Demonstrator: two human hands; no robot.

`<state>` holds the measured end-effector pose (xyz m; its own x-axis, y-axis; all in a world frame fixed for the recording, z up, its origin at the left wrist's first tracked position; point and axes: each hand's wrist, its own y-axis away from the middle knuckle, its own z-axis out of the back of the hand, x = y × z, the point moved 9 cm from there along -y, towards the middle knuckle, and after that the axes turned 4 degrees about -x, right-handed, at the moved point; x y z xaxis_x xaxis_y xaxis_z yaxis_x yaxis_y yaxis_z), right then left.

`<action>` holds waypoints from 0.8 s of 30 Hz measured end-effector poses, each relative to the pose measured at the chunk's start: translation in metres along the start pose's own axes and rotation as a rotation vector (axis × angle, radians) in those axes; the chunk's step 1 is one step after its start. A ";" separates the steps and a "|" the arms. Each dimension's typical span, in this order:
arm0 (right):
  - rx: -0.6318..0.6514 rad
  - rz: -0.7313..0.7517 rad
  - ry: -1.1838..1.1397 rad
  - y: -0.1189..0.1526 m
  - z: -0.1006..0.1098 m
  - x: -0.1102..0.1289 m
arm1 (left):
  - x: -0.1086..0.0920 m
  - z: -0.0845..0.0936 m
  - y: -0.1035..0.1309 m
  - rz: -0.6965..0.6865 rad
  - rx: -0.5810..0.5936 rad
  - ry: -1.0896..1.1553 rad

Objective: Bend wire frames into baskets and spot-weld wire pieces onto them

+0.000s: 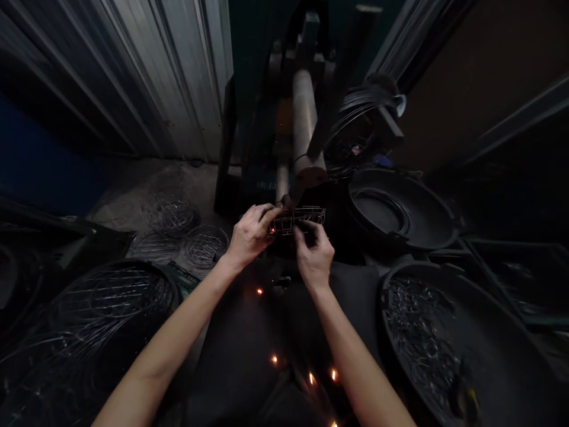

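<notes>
A small wire basket-like frame [306, 214] sits between my two hands, just under the tip of a spot welding machine [306, 118]. My left hand [253, 232] has its fingers closed on the frame's left end. On the near side, the fingers of my right hand [315, 255] pinch the frame's lower right part; whether they also hold a smaller piece is hidden. The machine's electrode [283, 181] comes down close to my left fingertips. Glowing sparks [274, 359] fall over the dark cloth [249, 332] below my hands.
At the right, a black basin [498, 332] holds many small bent metal pieces. Behind it stands another black basin [433, 222] with coiled wire. Round wire grids [120, 290] fill a container at the left, and more wire rings [204, 246] lie on the floor.
</notes>
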<state>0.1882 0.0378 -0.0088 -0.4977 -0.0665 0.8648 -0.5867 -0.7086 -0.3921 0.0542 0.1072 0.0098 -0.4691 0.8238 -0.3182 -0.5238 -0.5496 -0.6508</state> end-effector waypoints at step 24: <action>0.482 -0.912 1.059 0.150 0.316 -0.276 | -0.017 -0.034 0.114 0.437 0.380 0.342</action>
<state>0.4397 -0.2725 -0.2069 -0.4299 0.9020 0.0401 -0.7877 -0.3964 0.4716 0.0262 0.0353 -0.0826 -0.4760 0.4781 -0.7382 -0.5804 -0.8014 -0.1448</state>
